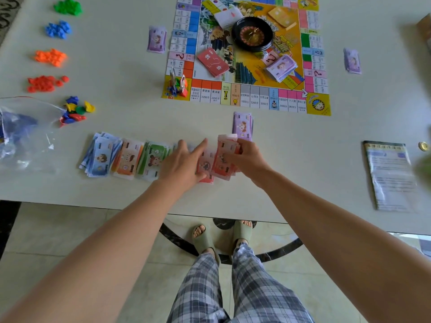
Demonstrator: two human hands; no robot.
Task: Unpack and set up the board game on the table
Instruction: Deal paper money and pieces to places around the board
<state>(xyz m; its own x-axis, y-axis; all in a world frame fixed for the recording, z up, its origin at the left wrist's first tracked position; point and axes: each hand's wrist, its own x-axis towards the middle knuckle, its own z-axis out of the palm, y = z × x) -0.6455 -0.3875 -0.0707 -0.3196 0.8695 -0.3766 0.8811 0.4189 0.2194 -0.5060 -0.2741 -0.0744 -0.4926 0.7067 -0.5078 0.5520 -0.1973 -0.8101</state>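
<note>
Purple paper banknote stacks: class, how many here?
4 purple banknote stacks: one left of the colourful square game board, one on it, one right of it, one before it by the right hand. Others may be hidden.

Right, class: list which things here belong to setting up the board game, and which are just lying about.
Belong: game board, roulette wheel, banknote stacks, red notes gripped by the right hand, green pieces.
Lying about: plastic bag, gold disc, slippers.
</note>
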